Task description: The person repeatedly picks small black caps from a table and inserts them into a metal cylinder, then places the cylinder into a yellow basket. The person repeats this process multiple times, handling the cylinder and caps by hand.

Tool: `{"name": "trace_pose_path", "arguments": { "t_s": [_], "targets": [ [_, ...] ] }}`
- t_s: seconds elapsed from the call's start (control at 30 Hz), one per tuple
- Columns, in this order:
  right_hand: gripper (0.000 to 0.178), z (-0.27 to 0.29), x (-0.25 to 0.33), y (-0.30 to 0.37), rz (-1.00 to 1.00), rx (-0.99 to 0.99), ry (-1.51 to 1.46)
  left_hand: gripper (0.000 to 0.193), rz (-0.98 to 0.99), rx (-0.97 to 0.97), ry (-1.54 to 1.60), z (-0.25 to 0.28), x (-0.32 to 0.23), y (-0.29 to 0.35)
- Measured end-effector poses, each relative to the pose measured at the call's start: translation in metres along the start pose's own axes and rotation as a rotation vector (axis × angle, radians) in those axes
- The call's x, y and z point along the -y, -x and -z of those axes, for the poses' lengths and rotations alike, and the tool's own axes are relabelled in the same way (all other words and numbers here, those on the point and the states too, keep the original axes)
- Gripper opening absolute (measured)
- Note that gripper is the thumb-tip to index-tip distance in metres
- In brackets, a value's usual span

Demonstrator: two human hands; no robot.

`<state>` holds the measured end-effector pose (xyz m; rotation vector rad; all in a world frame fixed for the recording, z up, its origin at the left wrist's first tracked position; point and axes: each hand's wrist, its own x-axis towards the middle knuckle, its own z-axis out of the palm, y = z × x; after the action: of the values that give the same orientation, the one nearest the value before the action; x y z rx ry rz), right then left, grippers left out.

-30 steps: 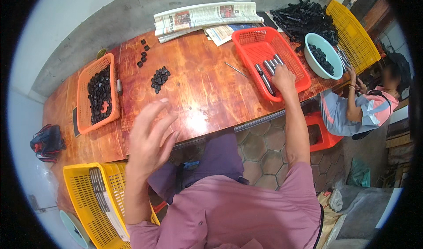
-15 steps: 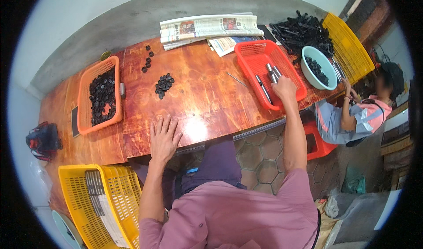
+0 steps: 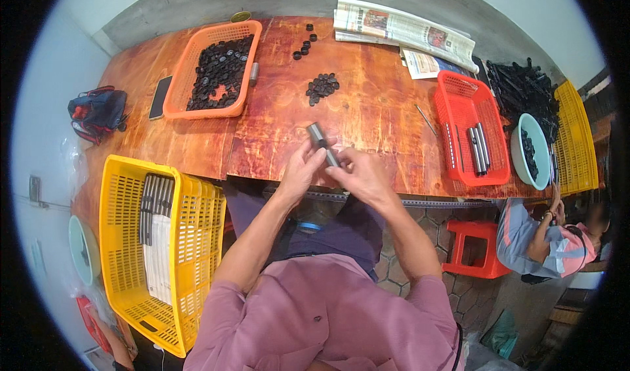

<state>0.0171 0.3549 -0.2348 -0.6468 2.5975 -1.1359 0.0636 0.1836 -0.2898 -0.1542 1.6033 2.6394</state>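
My left hand point(image 3: 302, 169) and my right hand point(image 3: 362, 177) are together over the table's front edge. Between them they grip a silver-grey metal tube point(image 3: 316, 133) that has a black band near its middle. The left fingers close round it by the band, while the right fingers hold its lower end, partly hiding it. Beyond my hands lies a small pile of black caps point(image 3: 322, 89) on the table. Off to the right, several similar metal tubes point(image 3: 482, 149) lie in a red basket point(image 3: 479, 178).
An orange basket point(image 3: 172, 95) of black caps sits at the left, beside a phone point(image 3: 159, 97). Yellow crates point(image 3: 176, 240) stand below the table's left side. Newspapers point(image 3: 400, 30), a pale blue bowl point(image 3: 524, 167) and black parts point(image 3: 522, 89) occupy the right. A co-worker point(image 3: 545, 240) sits there.
My right hand has come out of the red basket with a metal tube, to the table's front edge. My left hand has lifted off the tabletop and grips the tube. The view has shifted.
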Motion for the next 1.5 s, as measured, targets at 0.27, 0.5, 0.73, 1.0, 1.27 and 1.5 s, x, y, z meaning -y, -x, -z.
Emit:
{"name": "trace_pose_path", "arguments": {
  "t_s": [0.27, 0.5, 0.73, 1.0, 1.27, 1.5],
  "targets": [
    [0.027, -0.014, -0.014, -0.093, 0.063, 0.042, -0.001, 0.034, -0.004, -0.2, 0.264, 0.044, 0.014, -0.021],
    [0.028, -0.039, -0.035, -0.167, 0.318, -0.213, 0.32, 0.025, -0.023, -0.247, 0.035, 0.041, 0.016, -0.014],
    [0.015, -0.036, -0.063, -0.153, 0.21, -0.225, 0.306, 0.033, -0.02, -0.167, 0.081, 0.046, 0.021, -0.017],
    [0.023, -0.017, -0.074, -0.108, 0.065, -0.292, 0.001, 0.032, 0.095, -0.129, 0.274, 0.05, 0.01, -0.019],
    [0.021, -0.033, -0.08, -0.112, 0.269, -0.245, 0.154, 0.049, 0.07, 0.005, 0.288, 0.028, 0.019, -0.031],
    [0.018, -0.014, -0.055, -0.108, -0.027, -0.139, -0.077, 0.064, 0.046, 0.068, 0.362, 0.033, 0.027, -0.035]
  ]
}}
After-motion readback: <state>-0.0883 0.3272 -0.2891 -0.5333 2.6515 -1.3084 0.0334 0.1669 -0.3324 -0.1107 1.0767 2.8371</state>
